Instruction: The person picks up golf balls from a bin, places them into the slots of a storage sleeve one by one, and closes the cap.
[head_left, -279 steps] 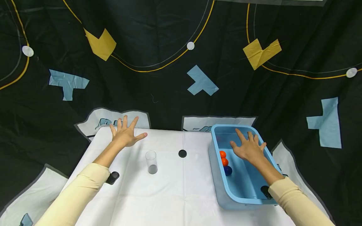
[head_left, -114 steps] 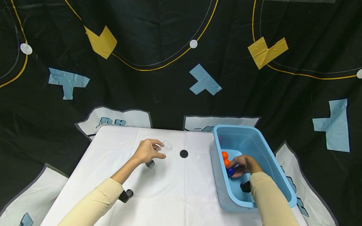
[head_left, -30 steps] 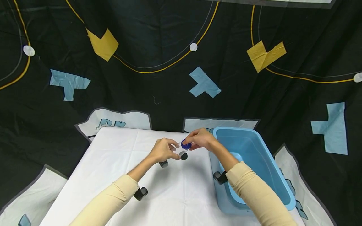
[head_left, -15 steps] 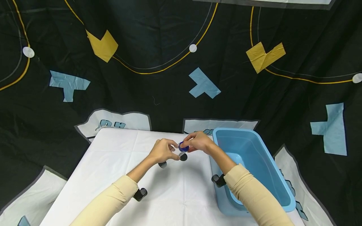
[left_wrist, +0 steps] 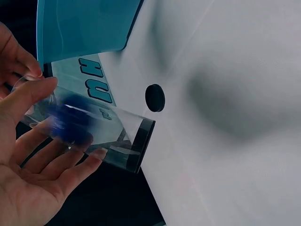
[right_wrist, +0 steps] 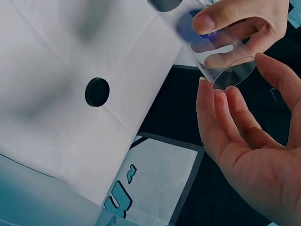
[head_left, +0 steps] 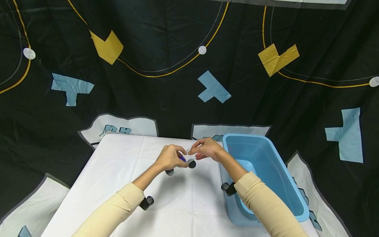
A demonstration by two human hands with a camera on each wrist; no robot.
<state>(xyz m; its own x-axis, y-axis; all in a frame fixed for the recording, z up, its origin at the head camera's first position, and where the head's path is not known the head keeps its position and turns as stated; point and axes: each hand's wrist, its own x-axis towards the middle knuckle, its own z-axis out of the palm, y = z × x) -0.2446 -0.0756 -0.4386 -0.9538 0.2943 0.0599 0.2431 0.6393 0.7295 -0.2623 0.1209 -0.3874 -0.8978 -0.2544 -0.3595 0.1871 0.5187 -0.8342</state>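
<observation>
My left hand (head_left: pixel 170 158) grips a clear plastic cup (left_wrist: pixel 108 127) with a dark base, held tilted above the table, mouth toward my right hand. Inside it is a blue ball (left_wrist: pixel 71 120), blurred in the left wrist view and partly covered by left fingers in the head view. My right hand (head_left: pixel 207 148) is at the cup's mouth, thumb and fingers spread around the rim, with no ball between them. In the right wrist view its fingertips (right_wrist: pixel 230 90) are at or very near the rim; whether they press it is unclear.
A blue plastic bin (head_left: pixel 266 184) stands on the table's right, partly under my right forearm. A black disc (head_left: pixel 192 164) marks the white tablecloth (head_left: pixel 165 210) near the cup. Behind the table hangs a black cloth (head_left: pixel 142 95) with taped shapes.
The blue ball was in my right fingers at the cup's mouth; it has left them and moved down inside the cup. Both hands have stayed almost in place over the last second.
</observation>
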